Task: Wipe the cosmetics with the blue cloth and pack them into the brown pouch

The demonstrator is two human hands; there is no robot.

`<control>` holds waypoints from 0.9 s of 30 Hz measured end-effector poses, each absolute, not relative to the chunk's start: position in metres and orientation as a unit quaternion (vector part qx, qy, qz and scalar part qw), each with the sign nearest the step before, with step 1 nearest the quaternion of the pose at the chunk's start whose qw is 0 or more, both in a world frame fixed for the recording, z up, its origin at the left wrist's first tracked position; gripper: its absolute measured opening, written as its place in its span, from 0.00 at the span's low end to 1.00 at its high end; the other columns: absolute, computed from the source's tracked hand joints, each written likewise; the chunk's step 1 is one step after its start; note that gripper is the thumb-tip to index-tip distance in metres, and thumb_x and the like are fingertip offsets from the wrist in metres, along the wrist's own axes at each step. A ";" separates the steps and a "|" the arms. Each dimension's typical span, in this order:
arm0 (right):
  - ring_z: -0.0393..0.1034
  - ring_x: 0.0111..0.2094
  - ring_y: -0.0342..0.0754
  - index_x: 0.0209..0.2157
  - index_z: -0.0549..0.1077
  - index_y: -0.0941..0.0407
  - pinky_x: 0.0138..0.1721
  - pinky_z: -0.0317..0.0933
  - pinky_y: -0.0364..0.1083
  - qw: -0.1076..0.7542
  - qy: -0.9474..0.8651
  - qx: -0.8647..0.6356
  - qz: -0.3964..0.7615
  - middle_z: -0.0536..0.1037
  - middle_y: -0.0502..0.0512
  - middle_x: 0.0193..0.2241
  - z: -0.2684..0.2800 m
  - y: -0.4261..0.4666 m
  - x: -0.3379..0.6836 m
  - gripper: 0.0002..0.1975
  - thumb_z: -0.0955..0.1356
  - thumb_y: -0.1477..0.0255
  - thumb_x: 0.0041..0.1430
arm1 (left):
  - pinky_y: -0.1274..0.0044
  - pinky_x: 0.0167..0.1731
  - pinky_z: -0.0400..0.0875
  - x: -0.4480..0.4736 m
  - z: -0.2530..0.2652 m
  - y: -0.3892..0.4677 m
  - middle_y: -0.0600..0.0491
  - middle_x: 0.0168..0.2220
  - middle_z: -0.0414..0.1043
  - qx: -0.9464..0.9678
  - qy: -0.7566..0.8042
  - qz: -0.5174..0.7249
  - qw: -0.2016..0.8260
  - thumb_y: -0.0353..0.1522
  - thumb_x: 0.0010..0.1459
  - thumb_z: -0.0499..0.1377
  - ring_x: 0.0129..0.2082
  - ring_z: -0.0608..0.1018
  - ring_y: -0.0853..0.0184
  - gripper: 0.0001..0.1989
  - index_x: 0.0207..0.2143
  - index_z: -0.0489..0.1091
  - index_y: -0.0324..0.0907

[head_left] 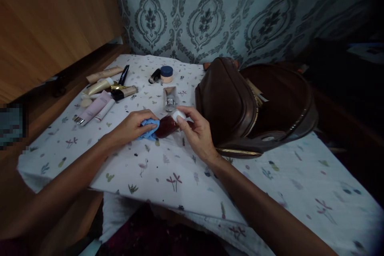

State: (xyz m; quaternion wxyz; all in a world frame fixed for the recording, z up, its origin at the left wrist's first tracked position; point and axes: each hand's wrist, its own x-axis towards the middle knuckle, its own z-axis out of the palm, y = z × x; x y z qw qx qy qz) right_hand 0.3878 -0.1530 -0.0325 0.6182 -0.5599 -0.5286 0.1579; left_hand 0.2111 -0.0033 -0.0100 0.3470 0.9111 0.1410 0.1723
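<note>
A dark red bottle [166,127] with a white cap [179,115] lies tilted between my two hands, just above or on the patterned cloth. My left hand [141,124] is closed on a blue cloth [149,130], which presses against the bottle's base end. The thumb and fingers of my right hand [198,132] pinch the white cap at the other end. Right behind the bottle is a tube with a silvery cap [170,99], near my right fingertips.
A brown leather backpack [228,100] lies unzipped at the right. Several cosmetic tubes, including a pink tube [95,107], are heaped at the left. A blue-lidded jar [167,74] and a small black bottle [155,76] stand farther back. A wooden cabinet [60,20] borders the left side.
</note>
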 end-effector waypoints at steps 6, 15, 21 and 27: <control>0.71 0.40 0.47 0.46 0.77 0.52 0.35 0.68 0.44 0.627 -0.525 -0.559 0.142 0.75 0.54 0.40 -0.032 -0.152 0.387 0.12 0.69 0.63 0.64 | 0.72 0.45 0.70 0.200 -0.009 -0.020 0.49 0.43 0.77 0.918 0.178 0.210 0.286 0.40 0.64 0.56 0.43 0.78 0.60 0.13 0.46 0.74 0.44; 0.69 0.34 0.45 0.42 0.75 0.54 0.34 0.66 0.44 0.634 -0.518 -0.559 0.132 0.75 0.52 0.36 -0.033 -0.152 0.384 0.10 0.71 0.65 0.61 | 0.70 0.47 0.72 0.221 -0.009 -0.062 0.50 0.42 0.74 0.921 0.098 0.338 0.168 0.34 0.66 0.57 0.45 0.76 0.63 0.04 0.42 0.68 0.43; 0.70 0.34 0.46 0.47 0.75 0.54 0.34 0.65 0.45 0.611 -0.549 -0.558 0.119 0.77 0.54 0.38 -0.032 -0.152 0.388 0.12 0.68 0.64 0.65 | 0.69 0.44 0.73 0.205 -0.026 -0.046 0.48 0.42 0.74 0.948 0.109 0.272 0.127 0.34 0.68 0.55 0.44 0.76 0.61 0.05 0.43 0.67 0.42; 0.70 0.37 0.47 0.54 0.74 0.54 0.37 0.66 0.46 0.523 -0.655 -0.542 0.060 0.76 0.58 0.43 -0.020 -0.157 0.393 0.15 0.65 0.66 0.70 | 0.68 0.45 0.72 0.189 -0.024 -0.038 0.49 0.42 0.73 0.948 0.171 0.220 0.155 0.34 0.68 0.55 0.44 0.76 0.60 0.06 0.42 0.69 0.42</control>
